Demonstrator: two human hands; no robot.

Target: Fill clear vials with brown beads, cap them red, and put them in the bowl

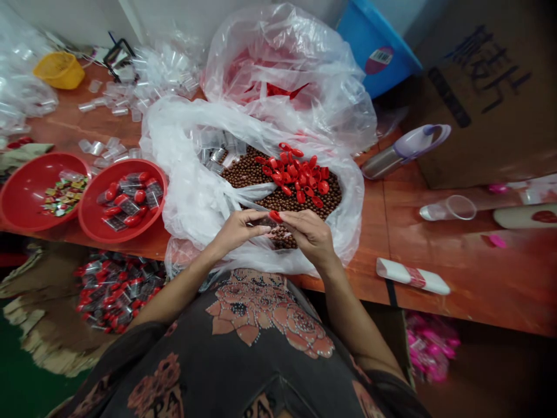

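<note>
One small red plastic cap (pixel 275 216) was pinched in the fingertips of the right hand (pixel 310 235), above round brown beads (pixel 243 172) | left hand (pixel 237 232) was just beside it, grip unclear | cap looked glossy, partly hidden

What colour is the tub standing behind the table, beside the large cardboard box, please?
The tub is bright blue, seen best in the head view.

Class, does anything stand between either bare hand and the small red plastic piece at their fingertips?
Nothing visible does. The right hand meets the small red plastic piece; the left hand is right beside it, above small round brown balls.
</note>
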